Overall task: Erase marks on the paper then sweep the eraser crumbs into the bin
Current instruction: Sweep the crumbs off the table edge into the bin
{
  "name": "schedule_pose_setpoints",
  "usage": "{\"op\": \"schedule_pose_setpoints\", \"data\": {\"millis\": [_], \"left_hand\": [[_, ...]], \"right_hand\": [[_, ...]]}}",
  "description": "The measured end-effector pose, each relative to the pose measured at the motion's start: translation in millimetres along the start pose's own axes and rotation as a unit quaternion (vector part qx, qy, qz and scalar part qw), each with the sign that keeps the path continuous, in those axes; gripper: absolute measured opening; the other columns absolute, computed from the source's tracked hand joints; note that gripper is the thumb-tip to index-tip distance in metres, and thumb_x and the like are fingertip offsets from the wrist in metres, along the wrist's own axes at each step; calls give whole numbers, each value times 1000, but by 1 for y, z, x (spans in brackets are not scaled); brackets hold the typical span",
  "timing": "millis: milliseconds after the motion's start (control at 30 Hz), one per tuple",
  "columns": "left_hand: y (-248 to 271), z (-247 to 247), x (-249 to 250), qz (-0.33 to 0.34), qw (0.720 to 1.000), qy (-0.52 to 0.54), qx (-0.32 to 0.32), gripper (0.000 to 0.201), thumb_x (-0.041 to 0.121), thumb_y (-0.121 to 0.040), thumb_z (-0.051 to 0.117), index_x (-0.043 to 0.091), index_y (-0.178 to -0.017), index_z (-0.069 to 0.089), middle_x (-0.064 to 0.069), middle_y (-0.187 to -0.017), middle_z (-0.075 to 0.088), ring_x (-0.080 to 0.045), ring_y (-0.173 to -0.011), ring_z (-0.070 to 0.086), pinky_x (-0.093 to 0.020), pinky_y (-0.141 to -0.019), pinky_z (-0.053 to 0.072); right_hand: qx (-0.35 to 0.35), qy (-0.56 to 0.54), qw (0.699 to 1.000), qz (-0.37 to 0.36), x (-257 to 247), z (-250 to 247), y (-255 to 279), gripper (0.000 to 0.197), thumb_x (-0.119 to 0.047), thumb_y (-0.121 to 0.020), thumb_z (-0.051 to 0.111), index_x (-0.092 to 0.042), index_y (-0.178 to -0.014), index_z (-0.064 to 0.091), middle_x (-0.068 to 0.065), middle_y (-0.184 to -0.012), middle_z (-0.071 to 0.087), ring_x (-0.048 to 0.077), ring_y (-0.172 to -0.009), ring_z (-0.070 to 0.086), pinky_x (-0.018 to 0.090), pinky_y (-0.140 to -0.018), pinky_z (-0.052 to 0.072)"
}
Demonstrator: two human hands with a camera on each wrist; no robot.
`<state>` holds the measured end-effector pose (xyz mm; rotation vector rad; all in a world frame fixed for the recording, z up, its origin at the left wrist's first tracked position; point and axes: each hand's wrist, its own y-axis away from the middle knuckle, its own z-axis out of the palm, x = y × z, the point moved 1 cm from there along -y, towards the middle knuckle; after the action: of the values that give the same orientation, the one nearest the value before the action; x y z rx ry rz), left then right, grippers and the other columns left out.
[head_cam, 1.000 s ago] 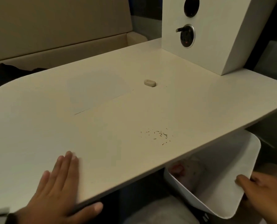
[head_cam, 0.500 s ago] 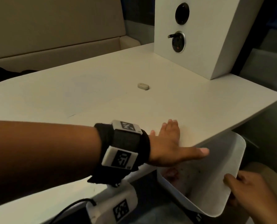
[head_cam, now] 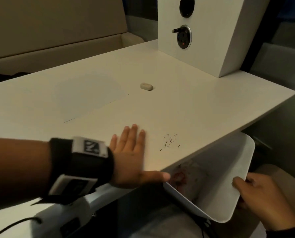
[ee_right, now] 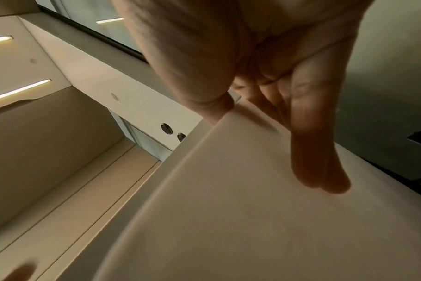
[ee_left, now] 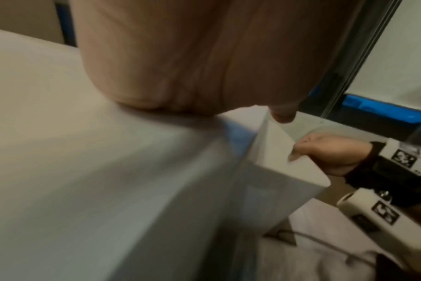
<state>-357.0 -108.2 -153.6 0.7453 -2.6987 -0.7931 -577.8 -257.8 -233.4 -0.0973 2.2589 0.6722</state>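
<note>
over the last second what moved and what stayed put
The left hand slid right along the table, from the near left edge to lie flat just left of the eraser crumbs. The crumbs are not in the bin. The right hand kept holding its rim; the eraser and paper stayed.

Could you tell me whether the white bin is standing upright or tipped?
Tipped. The white plastic bin leans with its mouth toward the cream table edge, its rim in the right hand grip.
</note>
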Motion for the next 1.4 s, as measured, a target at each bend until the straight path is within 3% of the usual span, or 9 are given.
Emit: {"op": "schedule_pose_setpoints", "data": {"millis": [267,433,600,733,867,933,1067,1233,1400], "left_hand": [[-9,-28,90,236,965,99,-52,109,60,-90,54,20,-150,-28,6,-156,-35,-7,-143,-29,-41,-120,-15],[-17,-45,60,177,980,90,29,111,61,-88,52,16,-149,-29,1,-157,-35,-11,-146,-26,-38,-122,-9],[-13,-24,47,164,985,-20,-45,118,67,-84,52,16,-147,-33,2,-153,-41,-9,-139,-38,-41,-119,-18],[3,-19,74,260,956,87,-100,113,51,-87,64,33,-147,-30,30,-140,-37,30,-93,-47,-5,-91,-28],[-17,-27,78,238,968,64,36,113,54,-86,62,21,-151,-24,6,-157,-32,-2,-141,-31,-31,-119,-17],[-26,-29,75,198,979,36,25,113,60,-86,58,17,-152,-22,1,-158,-33,-11,-145,-28,-41,-120,-15],[-18,-29,80,265,951,120,-107,98,47,-87,66,32,-157,-2,19,-162,-12,2,-146,-13,-33,-121,-11],[-25,-52,70,244,946,211,-17,102,44,-84,71,36,-156,0,21,-162,-3,3,-147,0,-24,-121,2],[-22,-36,71,264,914,278,-131,102,35,-73,75,30,-156,16,15,-159,24,-4,-146,22,-30,-121,16]], "right_hand": [[9,-6,999,-34,2,-1,1,32,-14,-91,60,14,-78,65,36,-73,63,49,-69,63,57,-69,53],[3,-17,999,-31,7,-1,-2,32,-17,-91,58,14,-90,64,36,-87,64,50,-83,64,62,-79,53],[0,-20,999,-32,9,-2,-2,32,-16,-90,58,15,-92,62,37,-87,64,52,-84,63,64,-78,52],[-2,-3,999,-40,8,-2,-1,31,-17,-91,58,13,-88,65,35,-86,65,49,-80,64,63,-77,53],[-3,1,999,-38,8,-4,0,30,-17,-92,57,12,-91,66,35,-89,65,49,-82,64,59,-80,54],[-1,-5,1000,-31,9,-4,0,28,-17,-92,58,10,-92,66,34,-90,66,48,-83,64,56,-79,54],[-8,-5,999,-36,9,-5,-1,26,-17,-91,58,6,-85,69,32,-83,67,47,-78,66,60,-78,55],[0,-10,999,-44,13,-5,-6,32,-17,-91,58,14,-91,65,35,-87,65,49,-81,64,60,-79,55],[-1,-25,999,-44,13,-4,-5,25,-14,-91,58,8,-87,68,31,-84,68,44,-79,67,58,-78,56]]}}
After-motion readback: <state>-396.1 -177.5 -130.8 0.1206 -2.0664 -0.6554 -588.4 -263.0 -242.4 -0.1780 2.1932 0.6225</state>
